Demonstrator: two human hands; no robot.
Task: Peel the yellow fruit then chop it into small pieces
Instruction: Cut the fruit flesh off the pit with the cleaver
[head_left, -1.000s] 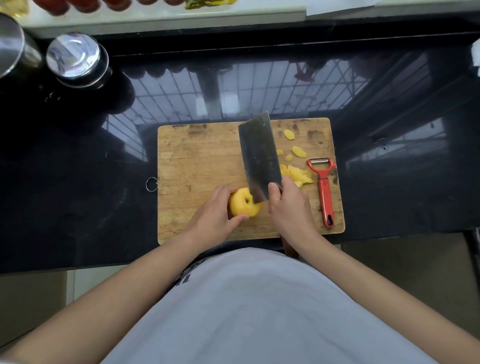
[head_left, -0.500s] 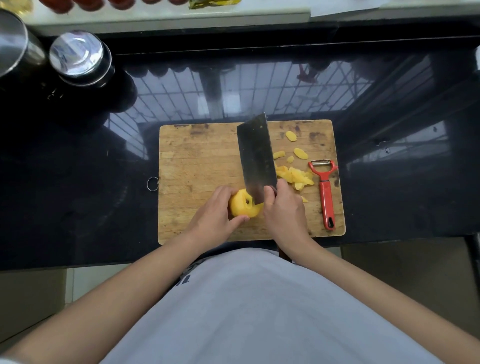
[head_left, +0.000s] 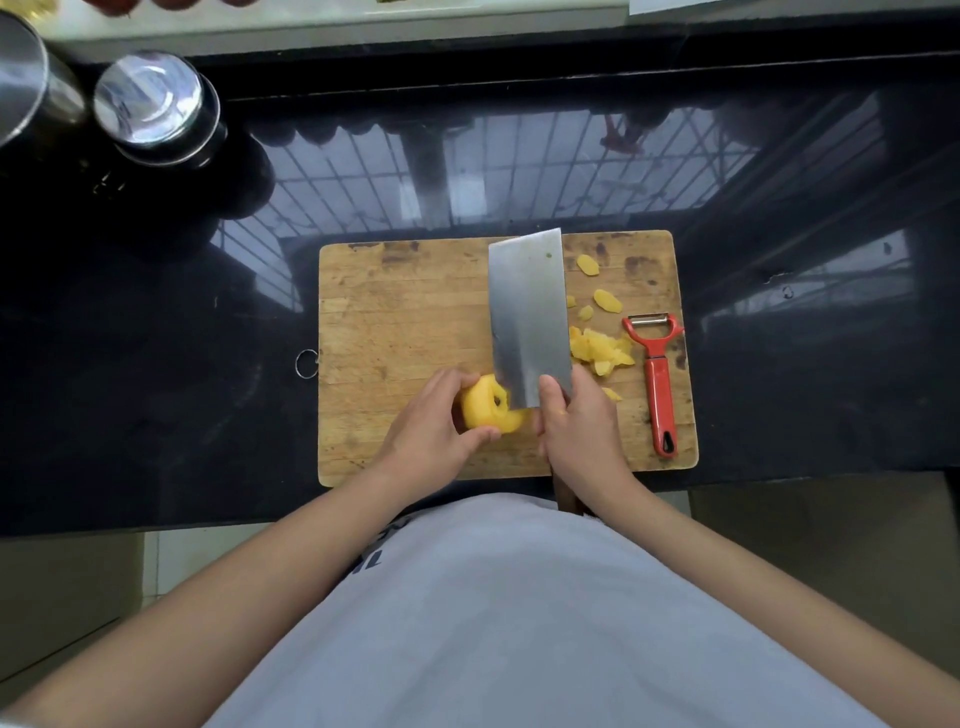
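Note:
A peeled yellow fruit (head_left: 485, 405) with a dark core spot rests on the wooden cutting board (head_left: 400, 322), near its front edge. My left hand (head_left: 431, 431) grips the fruit from the left and front. My right hand (head_left: 576, 431) is closed around the handle of a broad steel cleaver (head_left: 527, 317). The blade's heel sits against the fruit's right side. A pile of cut yellow pieces (head_left: 597, 351) lies to the right of the blade, with a few single slices (head_left: 607, 300) further back.
A red peeler (head_left: 657, 379) lies along the board's right edge. Two steel containers (head_left: 150, 104) stand at the back left of the glossy black counter (head_left: 156, 364). The counter's front edge runs just below the board.
The blade has tipped more upright and shifted slightly left against the fruit. My left hand has turned the fruit a little, so its core spot now faces right.

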